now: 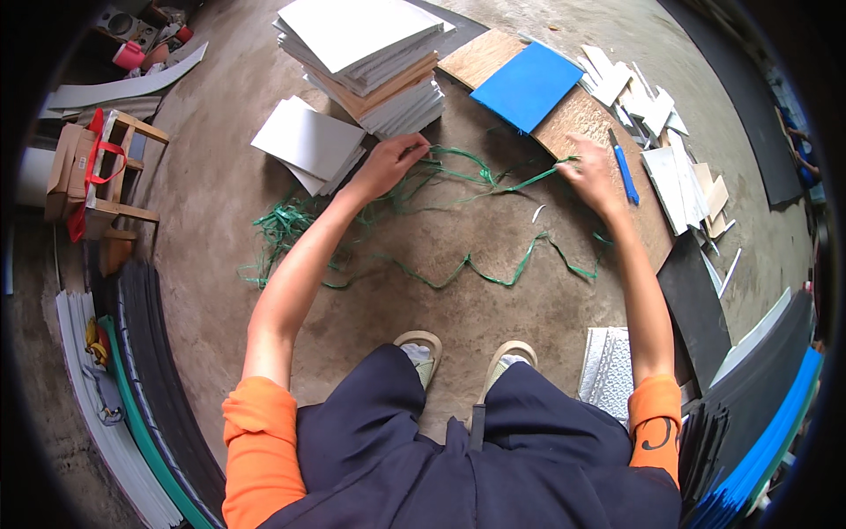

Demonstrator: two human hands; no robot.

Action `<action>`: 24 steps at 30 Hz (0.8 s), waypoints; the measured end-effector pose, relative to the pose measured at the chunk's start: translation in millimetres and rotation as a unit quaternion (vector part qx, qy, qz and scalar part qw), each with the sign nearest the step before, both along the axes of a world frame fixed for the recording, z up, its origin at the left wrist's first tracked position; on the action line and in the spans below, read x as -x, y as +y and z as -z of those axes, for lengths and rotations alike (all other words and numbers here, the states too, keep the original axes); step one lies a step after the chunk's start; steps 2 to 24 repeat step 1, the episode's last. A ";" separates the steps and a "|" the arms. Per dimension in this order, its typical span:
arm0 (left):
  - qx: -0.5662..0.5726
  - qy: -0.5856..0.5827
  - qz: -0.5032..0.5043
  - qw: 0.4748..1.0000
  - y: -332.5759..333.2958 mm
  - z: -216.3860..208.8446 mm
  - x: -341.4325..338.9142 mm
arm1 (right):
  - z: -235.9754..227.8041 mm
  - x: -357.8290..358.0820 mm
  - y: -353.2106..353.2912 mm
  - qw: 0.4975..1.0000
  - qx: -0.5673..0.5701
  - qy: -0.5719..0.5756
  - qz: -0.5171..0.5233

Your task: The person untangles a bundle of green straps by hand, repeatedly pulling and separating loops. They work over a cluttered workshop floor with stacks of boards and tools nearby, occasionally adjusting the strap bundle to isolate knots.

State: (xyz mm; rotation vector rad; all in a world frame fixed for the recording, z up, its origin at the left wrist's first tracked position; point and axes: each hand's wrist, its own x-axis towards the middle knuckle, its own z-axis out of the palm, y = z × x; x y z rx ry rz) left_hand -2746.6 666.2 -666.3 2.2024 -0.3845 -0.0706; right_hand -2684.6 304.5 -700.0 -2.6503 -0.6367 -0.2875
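Observation:
A length of green plastic twine (476, 161) runs loosely between my two hands above the floor. My left hand (398, 162) has its fingers pinched on one part of the twine, close to a tall stack of white sheets (366, 40). My right hand (589, 172) grips another part, beside the edge of a wooden board (564, 119). More twine trails in a zigzag across the floor, and a tangled green bundle (286, 225) lies left of my left forearm. On the board, right of my right hand, rests a blue utility knife (626, 172) with its blade out.
A blue square sheet (529, 85) lies on the board. White offcuts (652, 101) are heaped behind it. A short white stack (310, 141) stands left of the tall one. Long sheets lean at both sides, near a wooden stool (132, 167) with a red-handled bag.

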 end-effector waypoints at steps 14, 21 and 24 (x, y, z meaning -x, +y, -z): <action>0.008 0.013 0.019 1.000 -11.2 -11.6 0.3 | -7.3 5.9 22.6 0.997 -0.021 0.014 -0.072; 0.008 0.013 0.019 1.000 -11.2 -11.6 0.3 | -7.3 5.9 22.6 0.997 -0.021 0.014 -0.072; 0.008 0.013 0.019 1.000 -11.2 -11.6 0.3 | -7.3 5.9 22.6 0.997 -0.021 0.014 -0.072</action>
